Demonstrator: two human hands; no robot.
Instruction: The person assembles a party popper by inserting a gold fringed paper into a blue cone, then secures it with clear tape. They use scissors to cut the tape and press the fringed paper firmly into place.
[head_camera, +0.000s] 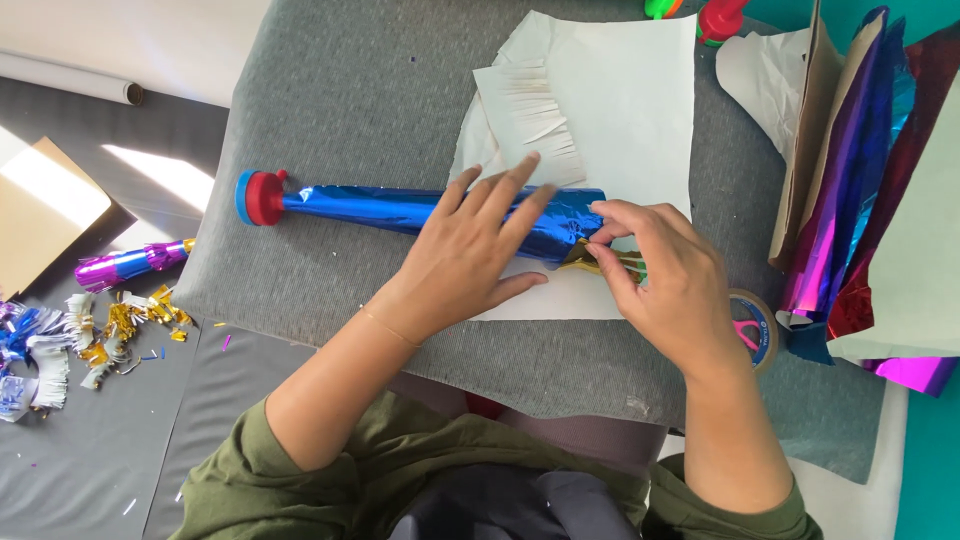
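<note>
A shiny blue foil cone horn (400, 208) with a red and blue mouthpiece (259, 197) lies on its side across a grey cushion (330, 110). My left hand (470, 250) rests flat on the cone's wide end, fingers spread. My right hand (665, 275) pinches a strip of gold foil fringe (590, 258) against that wide end. Under the cone lies a white paper sheet (630, 100), with a white fringed paper piece (530, 115) on top of it.
Purple, blue and red foil sheets (860, 170) are stacked at the right, beside a tape roll (755, 325). A purple foil horn (125, 263) and gold, blue and white fringe scraps (90, 335) lie on the dark floor at left. Red and green caps (715, 18) stand at the top.
</note>
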